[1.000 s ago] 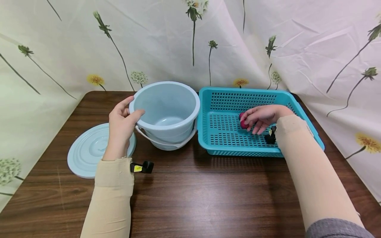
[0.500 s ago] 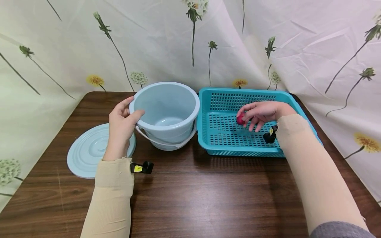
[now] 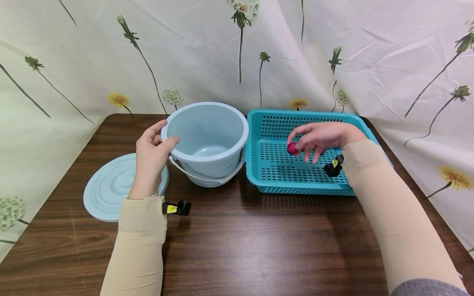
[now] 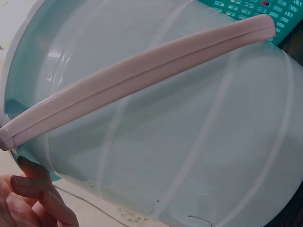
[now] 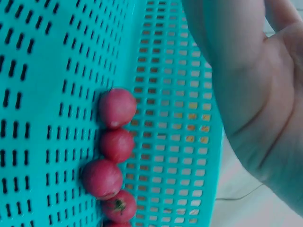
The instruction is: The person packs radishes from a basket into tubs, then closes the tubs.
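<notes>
My left hand (image 3: 149, 154) grips the rim of a light blue bucket (image 3: 211, 169), thumb inside. The left wrist view shows the bucket's wall (image 4: 203, 127) and pale handle (image 4: 142, 71), with my curled fingers (image 4: 35, 189) near the rim. Over the turquoise basket (image 3: 300, 189), my right hand (image 3: 322, 136) pinches a cherry tomato (image 3: 292, 148) between thumb and fingers. Several more cherry tomatoes (image 5: 103, 178) lie in a row along the basket's wall in the right wrist view; in the head view my hand and arm hide them. The held tomato is out of sight there.
A round light blue lid (image 3: 107, 189) lies left of the bucket, partly behind my left forearm. The basket stands close against the bucket's right side. Behind the brown wooden table (image 3: 252, 246) hangs a flower-print cloth (image 3: 207, 49).
My right hand has risen a little and moved left with the cherry tomato toward the bucket. My left hand and the bucket have stayed put.
</notes>
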### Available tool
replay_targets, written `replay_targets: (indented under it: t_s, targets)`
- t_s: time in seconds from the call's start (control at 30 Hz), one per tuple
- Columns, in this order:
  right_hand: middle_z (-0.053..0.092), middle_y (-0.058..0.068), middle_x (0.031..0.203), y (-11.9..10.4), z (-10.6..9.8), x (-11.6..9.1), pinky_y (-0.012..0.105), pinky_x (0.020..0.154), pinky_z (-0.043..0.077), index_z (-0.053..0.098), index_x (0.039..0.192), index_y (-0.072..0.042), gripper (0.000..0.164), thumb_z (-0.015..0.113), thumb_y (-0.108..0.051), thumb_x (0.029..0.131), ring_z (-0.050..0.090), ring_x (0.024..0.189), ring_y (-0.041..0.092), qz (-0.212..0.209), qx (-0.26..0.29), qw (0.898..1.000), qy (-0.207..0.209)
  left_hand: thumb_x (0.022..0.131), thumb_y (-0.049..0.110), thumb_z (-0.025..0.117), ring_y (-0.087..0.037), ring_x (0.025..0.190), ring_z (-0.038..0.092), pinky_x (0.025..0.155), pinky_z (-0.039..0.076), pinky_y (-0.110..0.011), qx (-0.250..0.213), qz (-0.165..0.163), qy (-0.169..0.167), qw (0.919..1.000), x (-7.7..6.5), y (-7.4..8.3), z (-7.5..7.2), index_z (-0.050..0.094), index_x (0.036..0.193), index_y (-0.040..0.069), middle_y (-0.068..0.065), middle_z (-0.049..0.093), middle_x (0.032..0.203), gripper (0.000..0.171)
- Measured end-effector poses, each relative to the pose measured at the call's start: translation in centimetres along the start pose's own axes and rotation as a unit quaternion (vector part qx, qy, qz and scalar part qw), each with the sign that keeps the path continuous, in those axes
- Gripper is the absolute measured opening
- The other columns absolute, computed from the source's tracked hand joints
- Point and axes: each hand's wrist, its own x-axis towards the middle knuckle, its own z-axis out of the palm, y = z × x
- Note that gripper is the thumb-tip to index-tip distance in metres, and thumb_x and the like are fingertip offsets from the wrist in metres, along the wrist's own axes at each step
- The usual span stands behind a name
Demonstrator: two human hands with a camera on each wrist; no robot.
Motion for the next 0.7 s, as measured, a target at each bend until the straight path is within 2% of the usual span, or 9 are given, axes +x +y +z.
replay_targets:
  t_s: [0.13, 0.37, 0.7]
  targets:
    - [0.065, 0.020, 0.105, -0.8, 0.5, 0.0, 0.039, 0.066, 0.060, 0.053, 0.126, -0.009, 0.028, 0.057, -0.013, 0.099, 0.069, 0.073, 0.022, -0.021, -0.005, 1.000, -0.010, 0.090, 0.018, 0.067, -0.007, 0.066, 0.050, 0.059, 0.043, -0.020, 0.002, 0.001, 0.000, 1.0000, 0.1, -0.1, 0.0, 0.050, 0.146, 0.019, 0.009, 0.058, 0.073, 0.058]
    - [0.070, 0.013, 0.097, -2.3, 1.2, -0.4, 0.042, 0.067, 0.060, 0.058, 0.119, -0.014, 0.021, 0.055, -0.010, 0.098, 0.069, 0.071, 0.022, -0.074, -0.008, 0.997, -0.027, 0.090, 0.018, 0.067, -0.007, 0.066, 0.049, 0.059, 0.042, -0.020, 0.004, 0.003, 0.000, 1.0000, 0.0, 0.0, 0.0, 0.050, 0.145, 0.019, 0.010, 0.058, 0.072, 0.058]
    - [0.064, 0.011, 0.110, -4.1, 2.1, -1.0, 0.045, 0.069, 0.060, 0.061, 0.117, -0.018, 0.023, 0.051, -0.007, 0.099, 0.069, 0.074, 0.024, -0.163, -0.008, 0.986, -0.040, 0.090, 0.018, 0.066, -0.007, 0.067, 0.051, 0.060, 0.044, -0.020, 0.003, 0.001, -0.002, 1.0000, 0.0, 0.0, 0.0, 0.049, 0.146, 0.019, 0.009, 0.058, 0.074, 0.059]
